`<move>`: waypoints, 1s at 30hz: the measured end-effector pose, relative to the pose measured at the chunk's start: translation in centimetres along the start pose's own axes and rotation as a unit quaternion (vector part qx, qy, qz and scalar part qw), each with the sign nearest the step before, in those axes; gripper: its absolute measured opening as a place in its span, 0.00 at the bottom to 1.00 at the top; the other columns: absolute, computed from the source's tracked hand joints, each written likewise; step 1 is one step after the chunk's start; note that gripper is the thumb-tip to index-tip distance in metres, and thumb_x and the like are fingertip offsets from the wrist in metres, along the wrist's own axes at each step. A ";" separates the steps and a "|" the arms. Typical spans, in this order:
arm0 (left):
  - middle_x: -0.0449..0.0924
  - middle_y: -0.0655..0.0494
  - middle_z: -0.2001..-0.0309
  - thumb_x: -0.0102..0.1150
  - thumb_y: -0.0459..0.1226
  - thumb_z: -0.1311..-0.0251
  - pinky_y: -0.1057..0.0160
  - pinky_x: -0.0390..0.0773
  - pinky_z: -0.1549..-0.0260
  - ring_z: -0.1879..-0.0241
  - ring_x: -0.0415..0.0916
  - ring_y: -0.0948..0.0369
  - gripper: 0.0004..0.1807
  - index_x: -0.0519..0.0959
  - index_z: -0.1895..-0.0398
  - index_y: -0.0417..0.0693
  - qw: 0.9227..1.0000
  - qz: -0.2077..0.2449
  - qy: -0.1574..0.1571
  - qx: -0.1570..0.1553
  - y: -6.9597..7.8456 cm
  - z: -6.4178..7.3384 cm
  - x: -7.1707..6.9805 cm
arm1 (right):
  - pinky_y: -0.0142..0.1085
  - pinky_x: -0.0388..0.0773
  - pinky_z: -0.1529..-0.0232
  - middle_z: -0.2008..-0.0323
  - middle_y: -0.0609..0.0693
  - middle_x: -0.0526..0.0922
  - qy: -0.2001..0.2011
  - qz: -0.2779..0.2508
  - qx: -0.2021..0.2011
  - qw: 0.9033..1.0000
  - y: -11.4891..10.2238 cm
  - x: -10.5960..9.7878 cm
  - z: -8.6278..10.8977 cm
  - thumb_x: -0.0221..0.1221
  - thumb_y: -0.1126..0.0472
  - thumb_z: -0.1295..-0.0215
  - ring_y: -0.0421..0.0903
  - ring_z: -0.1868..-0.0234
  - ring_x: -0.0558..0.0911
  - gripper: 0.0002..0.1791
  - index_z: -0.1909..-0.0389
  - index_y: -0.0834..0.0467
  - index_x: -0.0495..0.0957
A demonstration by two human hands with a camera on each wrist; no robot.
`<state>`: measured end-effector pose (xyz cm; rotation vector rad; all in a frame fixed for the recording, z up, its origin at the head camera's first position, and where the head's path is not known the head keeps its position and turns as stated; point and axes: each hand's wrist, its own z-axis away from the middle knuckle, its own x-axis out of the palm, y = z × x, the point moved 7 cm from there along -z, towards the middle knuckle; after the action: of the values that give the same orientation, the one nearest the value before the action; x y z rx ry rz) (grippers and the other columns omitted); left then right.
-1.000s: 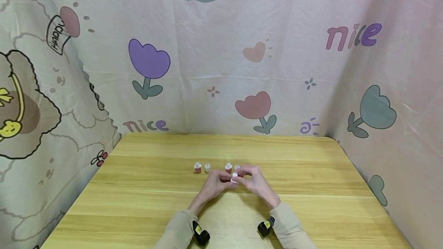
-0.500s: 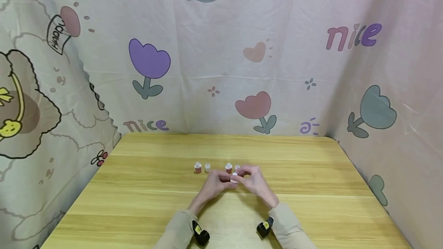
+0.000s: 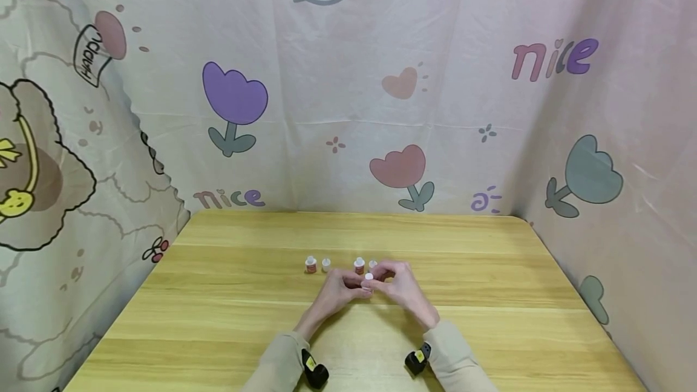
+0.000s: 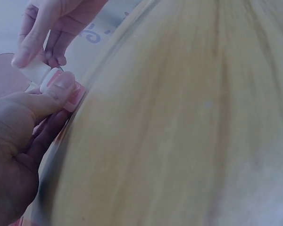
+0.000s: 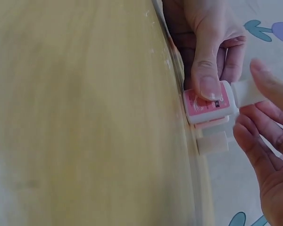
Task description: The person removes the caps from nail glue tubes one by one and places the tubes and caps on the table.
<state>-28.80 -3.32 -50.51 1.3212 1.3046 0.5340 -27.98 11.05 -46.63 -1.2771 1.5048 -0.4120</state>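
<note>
Over the middle of the table, my left hand (image 3: 337, 290) grips a small white bottle (image 5: 198, 107) with a pink label, its thumb pressed on the label in the right wrist view. My right hand (image 3: 403, 288) pinches the bottle's white cap (image 5: 245, 92) between thumb and fingers. The cap sits at the bottle's neck; whether it is fully seated I cannot tell. From the left wrist, the cap (image 4: 36, 71) shows between the two hands, and fingers partly hide the bottle (image 4: 76, 98). Just beyond the hands stand a red-labelled bottle (image 3: 359, 267) and a loose white cap (image 3: 373, 264).
Further left on the wooden table (image 3: 229, 307) stand another red-labelled bottle (image 3: 311, 265) and a second loose white cap (image 3: 326, 265). A printed cloth (image 3: 327, 89) hangs behind the table and along its sides. Black wrist cameras (image 3: 314, 371) sit at both sleeves.
Both hands stay in nearly the same place. The right thumb and the cap have shifted slightly at the top of the held bottle. The standing bottles and loose caps have not moved.
</note>
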 end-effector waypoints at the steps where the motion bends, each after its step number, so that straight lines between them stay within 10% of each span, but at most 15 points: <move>1: 0.91 0.50 0.65 0.75 0.35 0.48 0.71 0.82 0.64 0.67 0.85 0.70 0.08 0.90 0.63 0.45 1.000 0.000 0.000 0.000 0.0 0.0 0.0 | 0.29 0.82 0.62 0.71 0.51 0.88 0.003 0.001 -0.004 1.000 0.0 0.0 0.0 0.72 0.63 0.43 0.31 0.70 0.81 0.05 0.67 0.58 0.86; 15: 0.91 0.49 0.66 0.74 0.34 0.47 0.72 0.82 0.65 0.67 0.84 0.70 0.07 0.90 0.64 0.44 1.000 0.006 -0.011 0.018 0.1 0.0 0.1 | 0.37 0.85 0.63 0.71 0.58 0.88 0.010 0.027 -0.101 0.994 -0.9 0.4 0.1 0.70 0.72 0.45 0.53 0.70 0.86 0.05 0.67 0.64 0.87; 23: 0.91 0.50 0.67 0.76 0.36 0.48 0.72 0.82 0.65 0.67 0.84 0.71 0.07 0.90 0.65 0.46 1.000 -0.004 0.001 0.021 0.3 0.1 0.3 | 0.32 0.83 0.61 0.71 0.50 0.89 -0.007 0.024 -0.026 0.999 -0.2 0.0 0.0 0.72 0.61 0.42 0.35 0.70 0.83 0.05 0.67 0.57 0.87; 30: 0.91 0.51 0.66 0.75 0.36 0.47 0.72 0.81 0.64 0.67 0.83 0.72 0.09 0.90 0.62 0.46 1.000 -0.009 0.003 0.015 0.2 0.1 0.5 | 0.28 0.81 0.69 0.77 0.49 0.87 0.019 0.030 -0.058 0.998 -0.8 -0.2 0.0 0.73 0.63 0.45 0.29 0.74 0.79 0.05 0.72 0.58 0.87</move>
<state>-28.48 -2.83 -50.52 1.3321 1.3329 0.5088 -27.59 10.90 -45.89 -1.3164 1.6146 -0.3146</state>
